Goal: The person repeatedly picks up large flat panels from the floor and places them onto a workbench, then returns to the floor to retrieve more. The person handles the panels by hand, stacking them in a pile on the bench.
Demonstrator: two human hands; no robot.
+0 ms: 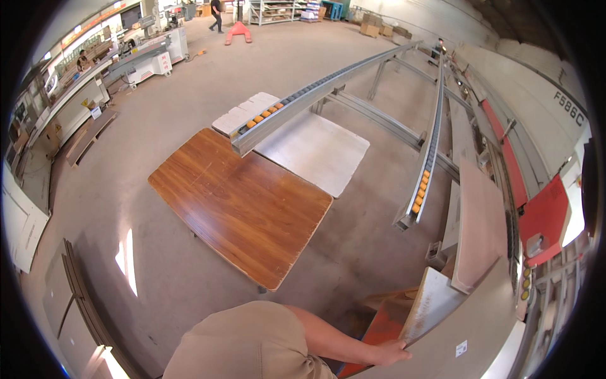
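Note:
From a khaki sleeve at the bottom, my left arm reaches to the right. My left hand (pixel 391 352) is closed on the left edge of a large grey-brown board (pixel 486 316), which leans at a tilt at the lower right. A small white label is stuck on this board. Just behind it, next to my fingers, is a pale board with a worn surface (pixel 432 300). An orange-red surface (pixel 386 328) shows under and beside that one. A pinkish-brown panel (pixel 481 224) leans farther along. My right hand is out of view.
A low platform with a wood-grain top (pixel 243 205) and a whitish board (pixel 315 151) stand ahead. Two roller rails (pixel 328 85) run away from me. A large machine (pixel 530 107) lines the right side. More panels (pixel 85 309) lean at left. Far off are a red pallet jack (pixel 238 31) and a person (pixel 216 16).

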